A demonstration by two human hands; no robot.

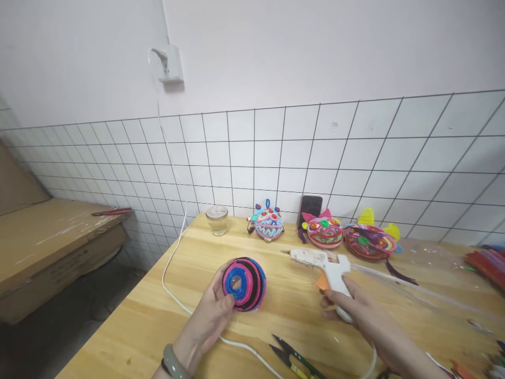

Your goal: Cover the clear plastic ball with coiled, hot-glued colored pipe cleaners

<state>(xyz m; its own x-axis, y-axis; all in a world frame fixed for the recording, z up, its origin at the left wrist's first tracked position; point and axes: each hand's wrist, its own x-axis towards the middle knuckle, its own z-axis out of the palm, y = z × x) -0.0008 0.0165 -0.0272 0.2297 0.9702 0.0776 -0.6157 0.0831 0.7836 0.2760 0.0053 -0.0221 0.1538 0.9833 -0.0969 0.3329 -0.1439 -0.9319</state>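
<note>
My left hand (216, 302) grips a round craft piece (255, 284) wound in rings of blue, pink and black, with a hole through its middle. The thumb presses on its front face. To the right, my right hand (353, 305) is wrapped round the handle of a white hot glue gun (317, 259). Its nozzle points left, toward the ringed piece but apart from it. A clear glue stick (366, 271) trails from the gun's back end. Below and between my hands lie black thread snips (290, 353) with their blades apart.
Along the tiled wall stand a glass jar (217, 221), a blue face ornament (269, 223), a phone (310, 206), a pink face ornament (324, 231) and a red one (369, 243). A white cord (169, 287) crosses the table's left side. Pipe cleaners (489, 268) lie far right.
</note>
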